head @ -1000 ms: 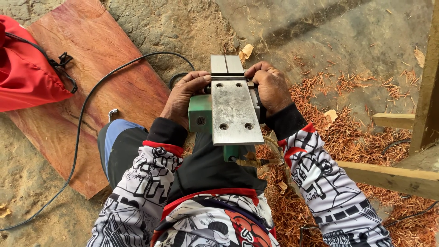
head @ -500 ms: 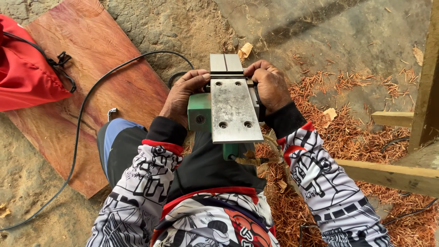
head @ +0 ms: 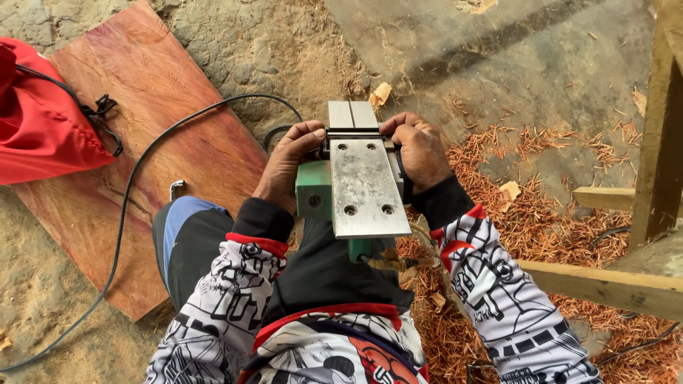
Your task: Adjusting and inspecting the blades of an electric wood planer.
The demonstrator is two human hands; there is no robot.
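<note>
The person holds an electric planer upside down on the lap, with its flat metal sole facing up toward the camera. The left hand grips the green body on its left side, fingers wrapped around the front edge near the slot in the sole. The right hand is closed around the right side of the tool, with the fingers curled over the top front corner. Both hands are clenched on the planer, none is free.

I think the main risk is at the cutter slot near the front of the sole: the fingers of both hands lie very close to it. A black power cable runs across the reddish wooden board on the ground; I cannot tell if it is plugged in. If it is, and the switch is pressed by accident, the blade may cut the fingertips. The tool also rests only on the legs, so it can slip and fall into the wood shavings on the ground at the right.

The only container in view is a red fabric bag at the left, partly on the board. It is closed or folded, and its content is not visible.
</note>
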